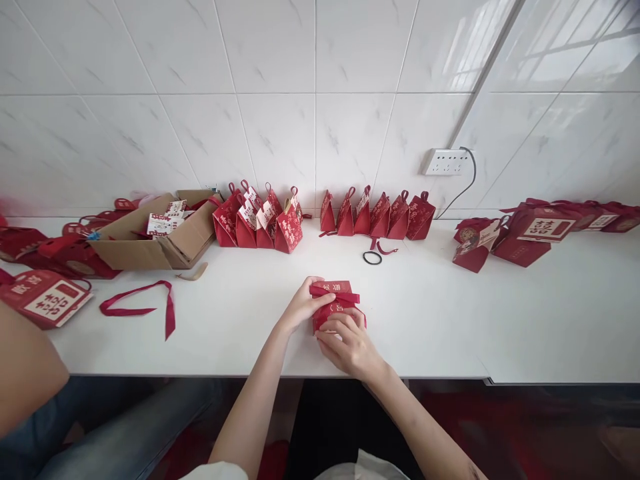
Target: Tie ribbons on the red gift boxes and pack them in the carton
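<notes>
A small red gift box (344,287) with pale lettering lies on the white table in front of me. A dark red ribbon (350,298) runs across its top. My left hand (306,303) grips the box from its left side, with the thumb pressed on the ribbon. Over the near part of the box, my right hand (347,340) has its fingers curled in on the ribbon. Those fingers cover much of the box, so the ribbon's lower part is mostly hidden.
Red pointed gift boxes (245,227) and more (390,217) stand along the tiled wall. An open cardboard carton (135,253) and a loose ribbon (170,310) lie left, near another person's arm (30,373). A black ring (372,258) lies beyond my hands; larger red boxes (523,253) sit right.
</notes>
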The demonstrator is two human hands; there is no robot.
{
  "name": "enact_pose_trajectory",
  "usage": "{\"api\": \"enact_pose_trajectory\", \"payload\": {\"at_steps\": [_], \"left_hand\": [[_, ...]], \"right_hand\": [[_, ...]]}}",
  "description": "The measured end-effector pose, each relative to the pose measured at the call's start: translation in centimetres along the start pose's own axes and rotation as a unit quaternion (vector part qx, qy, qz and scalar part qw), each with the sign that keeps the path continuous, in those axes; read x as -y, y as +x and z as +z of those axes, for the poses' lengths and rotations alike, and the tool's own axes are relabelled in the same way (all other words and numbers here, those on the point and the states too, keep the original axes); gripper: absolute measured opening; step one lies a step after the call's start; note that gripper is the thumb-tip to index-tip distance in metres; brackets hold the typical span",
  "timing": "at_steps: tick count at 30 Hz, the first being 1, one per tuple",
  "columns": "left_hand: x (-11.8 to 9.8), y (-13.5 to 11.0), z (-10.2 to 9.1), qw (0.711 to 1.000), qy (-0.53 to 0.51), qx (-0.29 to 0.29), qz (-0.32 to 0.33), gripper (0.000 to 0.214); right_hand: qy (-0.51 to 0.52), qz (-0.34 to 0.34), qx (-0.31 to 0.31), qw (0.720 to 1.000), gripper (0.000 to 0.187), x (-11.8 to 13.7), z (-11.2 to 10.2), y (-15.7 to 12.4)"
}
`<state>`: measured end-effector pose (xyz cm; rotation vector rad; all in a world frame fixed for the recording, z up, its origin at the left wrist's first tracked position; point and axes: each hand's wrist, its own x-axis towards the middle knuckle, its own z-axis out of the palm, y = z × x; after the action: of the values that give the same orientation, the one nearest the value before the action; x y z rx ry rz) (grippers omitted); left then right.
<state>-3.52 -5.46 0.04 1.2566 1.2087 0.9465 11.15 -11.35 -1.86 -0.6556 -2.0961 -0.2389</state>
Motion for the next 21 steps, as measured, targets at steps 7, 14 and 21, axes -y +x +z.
{"api": "enact_pose_trajectory", "payload": {"at_steps": [7, 14, 21], "left_hand": [[-0.1, 0.3, -0.2, 0.998, 0.055, 0.006, 0.008, 0.050], [-1.9, 1.3, -0.9, 0.986, 0.127, 0.046, 0.093, 0.028], [-1.3, 0.9, 0.2, 0.981, 0.156, 0.004, 0.113, 0.021]], "right_hand": [[0.124, 0.335, -0.019, 0.934, 0.024, -1.6, -3.8, -2.1], [0.226, 0.516, 0.126, 0.817, 0.050, -3.5, -3.2, -1.2], [0.282, 0.531, 0.147, 0.786, 0.048, -2.0, -3.3, -0.8]]}}
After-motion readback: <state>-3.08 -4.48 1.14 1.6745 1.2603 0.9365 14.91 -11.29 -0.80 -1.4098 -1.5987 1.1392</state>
